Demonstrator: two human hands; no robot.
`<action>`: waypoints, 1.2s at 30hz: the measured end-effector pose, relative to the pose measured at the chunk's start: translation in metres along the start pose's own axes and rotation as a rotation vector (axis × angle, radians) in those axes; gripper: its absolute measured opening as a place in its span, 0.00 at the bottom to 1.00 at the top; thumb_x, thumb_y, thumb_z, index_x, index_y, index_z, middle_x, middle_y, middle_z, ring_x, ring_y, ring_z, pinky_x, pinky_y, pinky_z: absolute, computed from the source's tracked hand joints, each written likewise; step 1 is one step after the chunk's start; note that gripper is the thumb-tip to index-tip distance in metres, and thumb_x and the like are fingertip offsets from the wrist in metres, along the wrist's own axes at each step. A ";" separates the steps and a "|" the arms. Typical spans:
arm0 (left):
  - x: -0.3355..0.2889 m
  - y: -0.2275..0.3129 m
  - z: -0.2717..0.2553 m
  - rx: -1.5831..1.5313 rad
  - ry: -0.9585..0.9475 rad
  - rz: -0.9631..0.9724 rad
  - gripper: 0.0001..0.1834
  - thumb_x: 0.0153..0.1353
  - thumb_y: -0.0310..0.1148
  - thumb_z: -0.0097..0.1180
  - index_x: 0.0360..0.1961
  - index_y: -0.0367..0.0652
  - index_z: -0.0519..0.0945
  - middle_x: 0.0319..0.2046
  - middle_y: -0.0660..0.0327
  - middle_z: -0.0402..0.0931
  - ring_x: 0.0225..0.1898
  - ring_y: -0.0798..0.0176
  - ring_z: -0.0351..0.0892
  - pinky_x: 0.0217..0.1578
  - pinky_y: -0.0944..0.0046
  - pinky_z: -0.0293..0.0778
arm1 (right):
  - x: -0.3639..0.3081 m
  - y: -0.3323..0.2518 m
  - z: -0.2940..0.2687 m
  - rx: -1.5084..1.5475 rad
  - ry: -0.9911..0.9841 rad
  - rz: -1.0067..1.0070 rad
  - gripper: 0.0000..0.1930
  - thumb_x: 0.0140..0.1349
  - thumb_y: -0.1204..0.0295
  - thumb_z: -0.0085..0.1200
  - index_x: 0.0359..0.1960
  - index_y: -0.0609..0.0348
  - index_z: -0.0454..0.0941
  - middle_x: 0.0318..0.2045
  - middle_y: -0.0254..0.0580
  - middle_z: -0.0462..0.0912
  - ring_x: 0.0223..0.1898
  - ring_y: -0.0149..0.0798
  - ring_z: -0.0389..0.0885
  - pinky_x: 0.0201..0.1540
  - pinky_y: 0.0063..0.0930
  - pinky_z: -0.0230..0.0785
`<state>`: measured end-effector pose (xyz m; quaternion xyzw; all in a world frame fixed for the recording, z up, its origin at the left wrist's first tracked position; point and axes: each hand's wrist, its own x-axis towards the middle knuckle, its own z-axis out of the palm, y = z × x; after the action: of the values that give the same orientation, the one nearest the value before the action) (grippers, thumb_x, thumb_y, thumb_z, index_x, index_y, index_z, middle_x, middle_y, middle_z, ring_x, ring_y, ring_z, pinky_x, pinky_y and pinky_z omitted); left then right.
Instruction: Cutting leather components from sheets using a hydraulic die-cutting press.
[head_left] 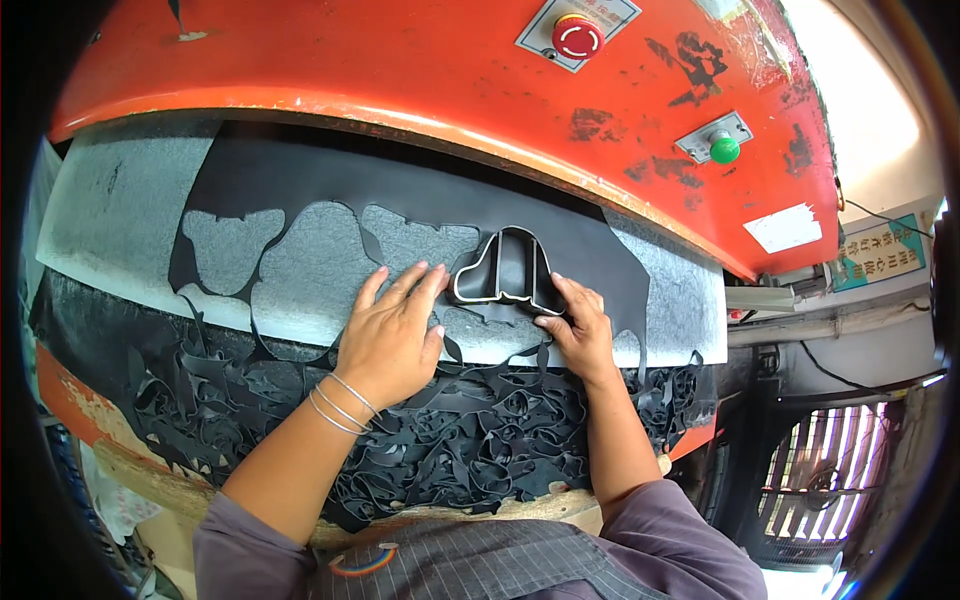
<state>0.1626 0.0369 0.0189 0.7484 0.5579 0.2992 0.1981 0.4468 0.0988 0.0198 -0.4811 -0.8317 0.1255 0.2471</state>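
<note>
A steel cutting die point(498, 268) with a curved outline and inner dividers stands on a black sheet, possibly leather point(340, 178). My right hand point(582, 335) grips the die's right end, thumb at its near lower edge and fingers along the side. Just left of the die, my left hand point(392, 335) lies with fingers stretched out over the sheet's cut edge; nothing is in it. Several shaped holes in the sheet show the pale, scuffed cutting board point(120, 195) beneath. Part of the board's surface is hidden by my hands.
A tangle of black offcuts point(470, 430) lies along the near side, under my forearms. Beyond the board rises an orange-red machine beam point(400, 60) with a red stop button point(578, 38) and a green button point(724, 150). A barred fan or window point(825, 470) stands at right.
</note>
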 end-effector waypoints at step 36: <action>-0.188 0.075 -0.035 -0.159 -0.106 0.101 0.09 0.58 0.38 0.58 0.27 0.45 0.83 0.25 0.57 0.77 0.28 0.53 0.77 0.32 0.55 0.74 | -0.168 -0.185 -0.027 -0.006 -0.526 -0.288 0.31 0.46 0.53 0.67 0.48 0.61 0.77 0.38 0.46 0.80 0.42 0.49 0.80 0.45 0.36 0.72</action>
<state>0.1554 -0.1660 0.0498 0.7722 0.4826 0.3122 0.2707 0.3936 -0.1404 0.0764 -0.3097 -0.9273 0.2069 0.0370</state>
